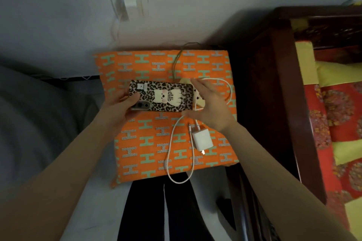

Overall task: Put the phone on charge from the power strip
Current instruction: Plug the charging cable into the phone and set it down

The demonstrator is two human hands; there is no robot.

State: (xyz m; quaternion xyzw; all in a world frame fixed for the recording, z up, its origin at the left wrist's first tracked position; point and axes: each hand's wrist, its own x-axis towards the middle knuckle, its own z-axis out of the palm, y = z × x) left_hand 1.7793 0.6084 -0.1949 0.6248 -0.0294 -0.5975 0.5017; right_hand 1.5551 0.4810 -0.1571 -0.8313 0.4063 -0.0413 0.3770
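Phone held face down over the orange cushion

Both hands carry the phone above an orange cushion printed with green and grey H shapes. The phone lies lengthwise left to right, its back up, in a leopard-print case with a pale cartoon animal at the middle; the camera lenses sit at its left end. The left hand grips that left end, the thumb lying across the case near the lenses and the fingers curled underneath. The right hand is at the right end, fingers spread and open, with the fingertips and thumb at the phone's edge; whether they press on it cannot be told.

Partly hidden under the right hand, a pale yellowish power strip rests on the cushion, with a dull cord running up from it toward the wall. A white charging cable loops across the cushion and off its near edge. A white charger plug lies on the cushion just below the right wrist, prongs pointing toward the viewer, not plugged into anything. On the wall above, a white adapter sits in a socket. A dark wooden bed frame stands to the right.
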